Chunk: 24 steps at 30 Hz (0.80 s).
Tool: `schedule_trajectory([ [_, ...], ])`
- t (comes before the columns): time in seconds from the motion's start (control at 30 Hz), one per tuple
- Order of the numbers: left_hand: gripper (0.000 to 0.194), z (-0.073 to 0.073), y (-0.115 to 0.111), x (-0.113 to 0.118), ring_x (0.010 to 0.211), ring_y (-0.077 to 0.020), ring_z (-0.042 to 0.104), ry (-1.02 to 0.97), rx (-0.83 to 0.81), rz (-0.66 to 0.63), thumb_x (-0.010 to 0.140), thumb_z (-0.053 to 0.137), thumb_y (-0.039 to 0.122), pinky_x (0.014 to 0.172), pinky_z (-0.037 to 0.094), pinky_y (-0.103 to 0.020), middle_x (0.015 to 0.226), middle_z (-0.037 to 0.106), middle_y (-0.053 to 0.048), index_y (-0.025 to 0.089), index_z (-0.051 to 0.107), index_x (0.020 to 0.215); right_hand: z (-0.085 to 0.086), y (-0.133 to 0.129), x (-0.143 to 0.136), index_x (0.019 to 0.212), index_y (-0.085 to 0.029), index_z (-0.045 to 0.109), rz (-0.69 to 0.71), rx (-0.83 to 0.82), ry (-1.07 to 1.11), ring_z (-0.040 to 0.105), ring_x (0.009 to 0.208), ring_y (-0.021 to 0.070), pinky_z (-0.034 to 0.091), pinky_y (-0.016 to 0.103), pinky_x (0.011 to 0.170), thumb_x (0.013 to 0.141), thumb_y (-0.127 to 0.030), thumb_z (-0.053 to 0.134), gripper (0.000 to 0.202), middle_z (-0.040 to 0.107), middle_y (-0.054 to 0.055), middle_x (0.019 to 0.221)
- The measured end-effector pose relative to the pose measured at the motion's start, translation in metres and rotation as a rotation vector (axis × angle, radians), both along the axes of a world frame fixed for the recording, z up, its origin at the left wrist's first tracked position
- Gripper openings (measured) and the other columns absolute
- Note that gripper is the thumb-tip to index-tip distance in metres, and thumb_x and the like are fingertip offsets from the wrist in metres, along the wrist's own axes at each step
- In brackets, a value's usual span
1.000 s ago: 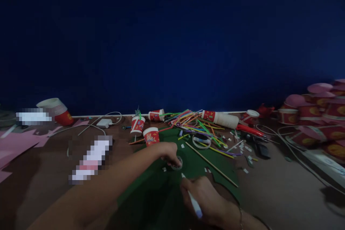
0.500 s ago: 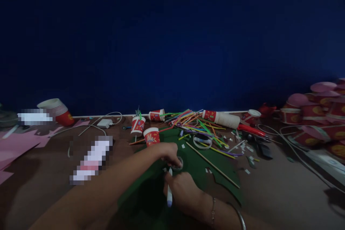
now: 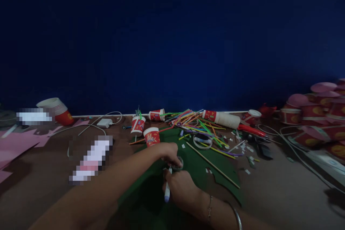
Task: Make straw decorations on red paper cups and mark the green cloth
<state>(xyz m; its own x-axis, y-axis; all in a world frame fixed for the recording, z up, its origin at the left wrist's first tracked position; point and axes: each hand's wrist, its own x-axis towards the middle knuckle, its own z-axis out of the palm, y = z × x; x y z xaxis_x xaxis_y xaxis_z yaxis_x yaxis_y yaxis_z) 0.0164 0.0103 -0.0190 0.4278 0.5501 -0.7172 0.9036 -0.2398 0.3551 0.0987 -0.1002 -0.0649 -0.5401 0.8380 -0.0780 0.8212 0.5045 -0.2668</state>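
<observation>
My right hand (image 3: 182, 187) is closed around a white marker (image 3: 167, 190) with a purple end, its other end beside a small clear round object (image 3: 178, 163). My left hand (image 3: 170, 153) presses its fingers on that round object, which lies on a dark green sheet (image 3: 194, 172). A red paper cup (image 3: 151, 137) stands just beyond my left wrist. To the right, a thin wooden stick (image 3: 212, 165) lies across the sheet, near a roll of tape (image 3: 202, 141).
Colourful straws (image 3: 188, 118) are heaped behind the sheet. Stacked cups (image 3: 226, 119) lie at the back, with white scraps (image 3: 244, 147) nearby. A blurred-out phone (image 3: 91, 160) and a white charger (image 3: 104, 123) are left. Red and pink cups (image 3: 320, 109) pile up at the right.
My right hand has shifted slightly to the left, and the lower end of the marker has moved a little left and up. My left hand stays on the round object.
</observation>
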Motion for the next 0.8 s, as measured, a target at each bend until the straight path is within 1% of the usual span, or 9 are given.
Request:
schedule_trajectory([
  [0.13,0.032,-0.001,0.000,-0.001,0.043,-0.0092,0.045,-0.011,-0.006,0.002,0.058,0.071,0.041,0.043,0.035,-0.021,0.041,0.052,0.002,0.015,0.059,0.044,0.001,0.001,0.001,0.098,-0.012,0.056,0.007,0.007,0.001,0.067,0.066,0.0238,0.044,0.027,0.054,0.075,-0.015,0.051,0.024,0.069,0.010,0.073],
  [0.3,0.032,0.001,0.000,0.000,0.042,-0.0092,0.044,-0.002,-0.009,0.001,0.059,0.070,0.040,0.043,0.034,-0.022,0.041,0.052,0.002,0.015,0.058,0.043,0.005,-0.001,0.001,0.100,-0.011,0.056,-0.010,-0.026,-0.004,0.067,0.064,0.0210,0.042,0.025,0.054,0.075,-0.014,0.052,0.026,0.069,0.010,0.073],
  [0.4,0.031,0.004,-0.001,0.001,0.042,-0.0092,0.044,0.006,-0.006,-0.003,0.060,0.070,0.038,0.044,0.035,-0.021,0.042,0.052,0.002,0.015,0.058,0.043,0.006,-0.004,0.003,0.097,-0.011,0.057,-0.002,-0.045,-0.011,0.067,0.064,0.0217,0.041,0.025,0.052,0.075,-0.016,0.053,0.023,0.070,0.011,0.074],
  [0.6,0.032,0.008,-0.003,0.002,0.041,-0.0094,0.042,0.022,-0.001,-0.004,0.061,0.069,0.037,0.045,0.036,-0.023,0.039,0.049,0.002,0.015,0.056,0.041,-0.001,-0.008,0.013,0.090,-0.016,0.055,0.008,-0.054,0.003,0.067,0.060,0.0235,0.035,0.026,0.048,0.078,-0.022,0.052,0.014,0.068,0.006,0.068],
  [0.7,0.031,0.010,-0.004,0.002,0.041,-0.0093,0.043,0.024,-0.012,0.007,0.062,0.068,0.036,0.045,0.035,-0.022,0.040,0.049,0.002,0.015,0.057,0.042,0.001,-0.010,0.020,0.088,-0.017,0.055,0.013,-0.079,-0.003,0.067,0.060,0.0224,0.030,0.025,0.047,0.075,-0.021,0.054,0.014,0.069,0.006,0.069],
  [0.8,0.031,0.011,-0.005,0.002,0.041,-0.0091,0.043,0.014,-0.023,0.014,0.065,0.067,0.036,0.043,0.033,-0.021,0.041,0.050,0.003,0.015,0.057,0.043,0.007,-0.011,0.028,0.089,-0.018,0.055,0.022,-0.137,-0.012,0.066,0.060,0.0208,0.027,0.025,0.047,0.068,-0.020,0.059,0.021,0.070,0.005,0.072],
])
